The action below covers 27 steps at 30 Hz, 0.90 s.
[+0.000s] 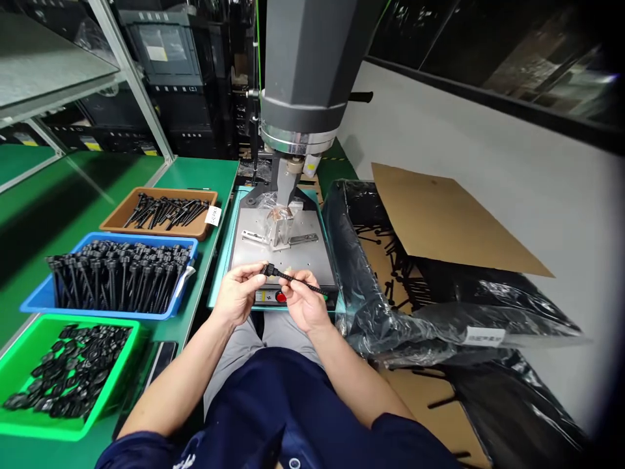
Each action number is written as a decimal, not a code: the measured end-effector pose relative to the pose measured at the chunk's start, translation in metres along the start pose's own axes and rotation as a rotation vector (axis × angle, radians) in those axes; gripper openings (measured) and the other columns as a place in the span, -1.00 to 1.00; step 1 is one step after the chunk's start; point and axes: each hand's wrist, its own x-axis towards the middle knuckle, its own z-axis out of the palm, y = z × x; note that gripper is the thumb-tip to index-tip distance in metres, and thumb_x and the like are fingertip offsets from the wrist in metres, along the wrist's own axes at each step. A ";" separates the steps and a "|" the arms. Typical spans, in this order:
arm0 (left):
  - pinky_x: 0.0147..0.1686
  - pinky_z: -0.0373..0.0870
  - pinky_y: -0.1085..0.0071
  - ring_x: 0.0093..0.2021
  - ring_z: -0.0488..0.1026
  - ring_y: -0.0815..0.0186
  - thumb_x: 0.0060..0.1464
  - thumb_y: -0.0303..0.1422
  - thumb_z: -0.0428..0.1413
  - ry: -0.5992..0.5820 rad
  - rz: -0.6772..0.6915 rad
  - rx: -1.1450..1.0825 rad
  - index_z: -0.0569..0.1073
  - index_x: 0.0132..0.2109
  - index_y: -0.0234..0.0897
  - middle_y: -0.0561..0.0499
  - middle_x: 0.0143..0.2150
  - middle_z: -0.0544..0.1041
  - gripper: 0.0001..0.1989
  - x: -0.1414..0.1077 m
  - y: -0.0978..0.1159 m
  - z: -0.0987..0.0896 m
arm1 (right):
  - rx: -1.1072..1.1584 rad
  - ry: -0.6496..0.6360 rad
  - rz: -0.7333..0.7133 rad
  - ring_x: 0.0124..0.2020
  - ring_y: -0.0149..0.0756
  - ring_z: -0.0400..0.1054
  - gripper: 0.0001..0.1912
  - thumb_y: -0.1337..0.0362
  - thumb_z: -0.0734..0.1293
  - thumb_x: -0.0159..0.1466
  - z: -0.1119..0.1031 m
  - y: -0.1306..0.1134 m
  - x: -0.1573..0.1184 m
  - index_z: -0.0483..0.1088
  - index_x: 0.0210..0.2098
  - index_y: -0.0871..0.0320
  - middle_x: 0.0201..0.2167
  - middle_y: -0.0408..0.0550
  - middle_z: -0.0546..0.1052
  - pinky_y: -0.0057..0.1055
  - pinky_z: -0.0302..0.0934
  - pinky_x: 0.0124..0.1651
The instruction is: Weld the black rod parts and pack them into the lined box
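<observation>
Between my two hands lies a black ribbed rod with a thicker head (pixel 278 271), tilted down to the right over the front of a machine's metal base plate (pixel 254 262). My left hand (pixel 236 294) pinches the head end between thumb and fingers. Farther along the shaft, my right hand (pixel 307 301) grips the rod, whose thin end sticks out past the fingers. Just beyond the hands, a small metal fixture (pixel 280 228) stands on the plate, under the machine's pointed tool (pixel 286 182). A red button (pixel 280 297) shows on the panel below the rod.
At left stand an orange tray (pixel 113 221) and a blue tray (pixel 34 301) of similar black rods, plus a green tray (pixel 88 426) of small black parts. A phone-like slab (pixel 165 357) lies beside them. At right, a plastic-lined box (pixel 359 299) holds rods under a cardboard sheet (pixel 454 218).
</observation>
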 end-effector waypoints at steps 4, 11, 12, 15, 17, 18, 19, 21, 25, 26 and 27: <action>0.01 0.44 0.18 -0.02 0.53 0.15 -0.31 -0.35 0.40 0.024 0.023 0.053 0.60 -0.31 -0.20 -0.09 -0.07 0.61 -0.70 0.003 -0.004 -0.003 | 0.073 0.001 0.040 -0.30 -0.37 0.53 -0.70 0.32 0.54 -0.02 -0.002 0.005 0.001 0.35 -0.41 0.04 -0.30 -0.27 0.58 -0.48 0.44 -0.28; 0.10 0.39 0.09 0.00 0.53 0.13 -0.24 -0.36 0.39 -0.008 0.173 0.156 0.62 -0.32 -0.19 -0.07 -0.12 0.63 -0.77 0.009 -0.012 0.000 | 0.248 0.068 0.129 -0.31 -0.39 0.56 -0.75 0.40 0.54 -0.04 -0.010 0.012 0.004 0.40 -0.47 0.08 -0.32 -0.22 0.63 -0.61 0.43 -0.32; 0.11 0.38 0.08 0.00 0.53 0.13 -0.21 -0.37 0.38 -0.029 0.213 0.194 0.63 -0.31 -0.20 -0.08 -0.12 0.63 -0.79 0.009 -0.013 0.000 | 0.271 0.072 0.134 -0.31 -0.39 0.56 -0.75 0.41 0.54 -0.04 -0.012 0.013 0.005 0.41 -0.48 0.09 -0.33 -0.21 0.63 -0.62 0.43 -0.32; 0.10 0.40 0.10 0.02 0.52 0.12 -0.17 -0.39 0.37 -0.083 0.309 0.296 0.63 -0.26 -0.22 -0.10 -0.10 0.63 -0.77 0.011 -0.018 0.003 | 0.323 0.073 0.137 -0.30 -0.40 0.56 -0.77 0.43 0.54 -0.03 -0.018 0.017 0.007 0.43 -0.48 0.09 -0.33 -0.21 0.63 -0.62 0.44 -0.28; 0.07 0.43 0.13 0.03 0.51 0.12 -0.18 -0.38 0.38 -0.075 0.357 0.337 0.62 -0.24 -0.23 -0.11 -0.09 0.62 -0.74 0.011 -0.022 0.007 | 0.344 0.069 0.139 -0.28 -0.41 0.55 -0.77 0.43 0.54 -0.02 -0.021 0.020 0.007 0.42 -0.48 0.08 -0.33 -0.24 0.63 -0.63 0.43 -0.26; 0.05 0.44 0.14 0.02 0.52 0.12 -0.18 -0.37 0.38 -0.066 0.376 0.351 0.62 -0.25 -0.24 -0.11 -0.10 0.62 -0.74 0.012 -0.024 0.008 | 0.349 0.059 0.139 -0.27 -0.42 0.55 -0.77 0.41 0.54 0.00 -0.023 0.021 0.007 0.42 -0.48 0.07 -0.33 -0.25 0.63 -0.63 0.42 -0.25; 0.02 0.46 0.16 0.00 0.52 0.12 -0.17 -0.37 0.38 -0.053 0.392 0.363 0.62 -0.25 -0.24 -0.11 -0.11 0.62 -0.75 0.014 -0.025 0.010 | 0.341 0.034 0.140 -0.25 -0.42 0.55 -0.78 0.39 0.54 0.02 -0.026 0.022 0.006 0.43 -0.44 0.06 -0.31 -0.24 0.62 -0.62 0.42 -0.24; 0.00 0.46 0.19 -0.03 0.54 0.15 -0.12 -0.34 0.36 -0.032 0.409 0.397 0.61 -0.23 -0.25 -0.10 -0.11 0.62 -0.76 0.018 -0.025 0.009 | 0.267 -0.067 0.160 -0.21 -0.36 0.54 -0.69 0.34 0.55 0.03 -0.037 0.025 0.004 0.46 -0.27 0.01 -0.22 -0.20 0.62 -0.52 0.44 -0.22; 0.05 0.43 0.18 -0.02 0.53 0.17 0.00 -0.31 0.29 -0.004 0.451 0.515 0.59 -0.10 -0.22 -0.10 -0.06 0.61 -0.73 0.031 -0.019 -0.003 | -0.062 -0.122 0.167 -0.24 -0.23 0.54 -0.54 0.27 0.58 -0.01 -0.070 0.024 0.009 0.47 -0.12 0.06 -0.23 -0.06 0.61 -0.34 0.43 -0.24; 0.07 0.42 0.17 -0.01 0.53 0.16 0.02 -0.31 0.27 -0.031 0.464 0.564 0.59 -0.09 -0.21 -0.09 -0.04 0.61 -0.73 0.035 -0.017 -0.006 | -0.114 -0.069 0.147 -0.28 -0.25 0.53 -0.62 0.23 0.56 0.02 -0.077 0.022 0.013 0.49 -0.18 0.10 -0.28 -0.05 0.61 -0.33 0.42 -0.23; 0.08 0.40 0.16 0.01 0.52 0.15 0.04 -0.31 0.26 -0.077 0.469 0.623 0.59 -0.09 -0.20 -0.09 -0.03 0.60 -0.75 0.038 -0.016 -0.008 | -0.139 -0.021 0.127 -0.30 -0.27 0.52 -0.67 0.17 0.54 0.06 -0.081 0.019 0.017 0.50 -0.22 0.13 -0.31 -0.04 0.61 -0.33 0.41 -0.22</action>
